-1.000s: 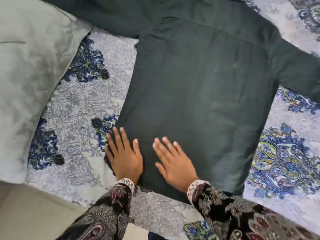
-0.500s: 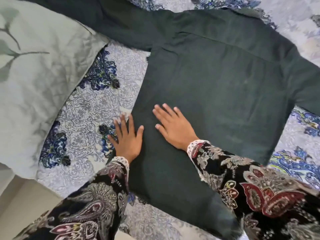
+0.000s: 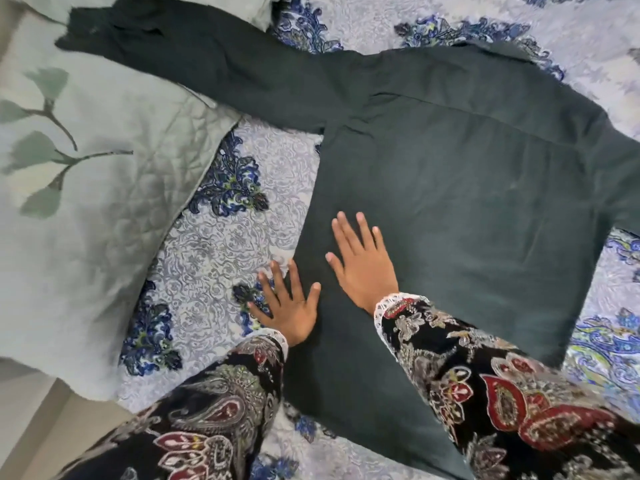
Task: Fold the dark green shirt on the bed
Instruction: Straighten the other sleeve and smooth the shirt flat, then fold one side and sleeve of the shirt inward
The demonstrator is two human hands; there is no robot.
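The dark green shirt (image 3: pixel 467 209) lies flat and spread out on the bed, back side up. One long sleeve stretches up and left across a pillow. The other sleeve runs off the right edge of the view. My left hand (image 3: pixel 289 303) rests flat with fingers apart on the shirt's left side edge, partly on the bedspread. My right hand (image 3: pixel 363 261) lies flat on the shirt's body, fingers spread, just right of the left hand. Neither hand holds cloth.
A pale green quilted pillow (image 3: pixel 86 209) with a leaf print fills the left side and lies under the sleeve. The bedspread (image 3: pixel 221 258) is grey with blue paisley patches. The bed's near edge and a beige floor strip (image 3: pixel 45 427) show at lower left.
Both hands have slid up the shirt from the hem toward its middle, staying flat. The view has shifted so that the left sleeve and pillow now show in full.
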